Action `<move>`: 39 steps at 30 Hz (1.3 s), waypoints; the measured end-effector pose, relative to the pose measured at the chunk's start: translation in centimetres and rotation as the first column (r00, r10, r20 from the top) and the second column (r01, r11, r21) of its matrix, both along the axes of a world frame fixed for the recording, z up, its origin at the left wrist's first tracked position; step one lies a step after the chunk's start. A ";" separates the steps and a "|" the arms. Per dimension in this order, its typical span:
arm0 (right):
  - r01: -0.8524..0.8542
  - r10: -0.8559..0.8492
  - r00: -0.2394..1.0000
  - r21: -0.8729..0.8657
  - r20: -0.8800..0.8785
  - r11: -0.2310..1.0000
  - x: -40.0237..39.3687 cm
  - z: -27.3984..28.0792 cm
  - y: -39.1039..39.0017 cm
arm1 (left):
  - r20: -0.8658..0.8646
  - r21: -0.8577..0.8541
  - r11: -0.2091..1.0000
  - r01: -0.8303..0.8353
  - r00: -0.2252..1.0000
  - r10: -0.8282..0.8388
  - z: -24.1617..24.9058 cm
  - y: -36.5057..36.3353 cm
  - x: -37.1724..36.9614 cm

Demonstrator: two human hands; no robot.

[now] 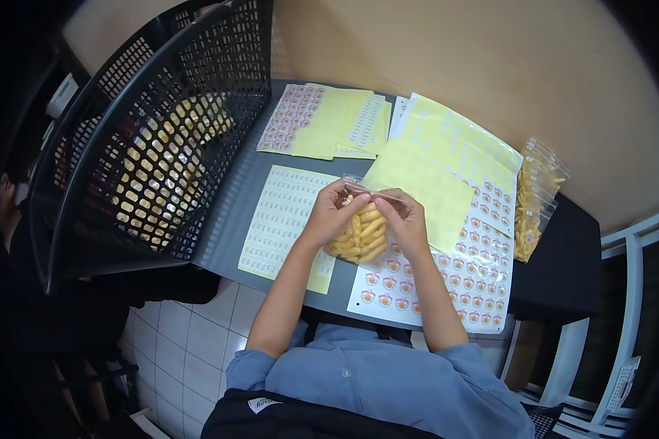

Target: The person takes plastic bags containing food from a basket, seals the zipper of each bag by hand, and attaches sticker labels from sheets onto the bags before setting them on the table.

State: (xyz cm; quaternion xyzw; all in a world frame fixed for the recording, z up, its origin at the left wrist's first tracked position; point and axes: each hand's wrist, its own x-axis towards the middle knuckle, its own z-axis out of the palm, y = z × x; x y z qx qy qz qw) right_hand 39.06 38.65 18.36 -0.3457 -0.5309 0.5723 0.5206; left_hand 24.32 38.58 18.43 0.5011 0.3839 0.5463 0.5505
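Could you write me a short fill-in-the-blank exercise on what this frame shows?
1. Both hands, the left hand and the right hand, hold a clear bag filled with ____ snack sticks.
2. The large black basket stands to the person's ____.
3. A second filled bag lies at the table's ____ end.
4. The sticker sheet under the right forearm bears ____ round stickers.

Missing words: yellow; left; right; orange

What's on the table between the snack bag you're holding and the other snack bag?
In the head view, sticker sheets lie between the held snack bag and the other snack bag: yellow backing sheets and round orange stickers.
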 end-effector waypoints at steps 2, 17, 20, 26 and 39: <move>0.039 -0.038 0.999 -0.019 0.027 0.999 0.1 0.1 -0.2 | -0.056 0.088 0.996 0.011 0.998 -0.006 0.0 0.1 0.2; 0.129 -0.131 0.990 -0.045 -0.055 0.991 -0.2 1.0 -0.9 | 0.149 -0.011 0.992 -0.127 0.981 0.127 -0.1 -1.8 1.8; 0.096 -0.097 0.994 -0.025 -0.053 0.995 -0.2 1.1 -0.9 | 0.172 0.015 0.993 -0.119 0.978 0.115 -0.6 -1.8 1.4; 0.046 -0.041 0.996 0.067 -0.076 0.997 -0.2 0.7 -0.8 | 0.130 0.117 0.984 -0.136 0.984 0.120 -0.6 -2.3 1.1; 0.078 -0.075 0.997 0.166 -0.024 0.983 0.0 1.3 -1.0 | 0.091 0.154 0.961 -0.231 0.971 0.219 0.2 -2.1 1.6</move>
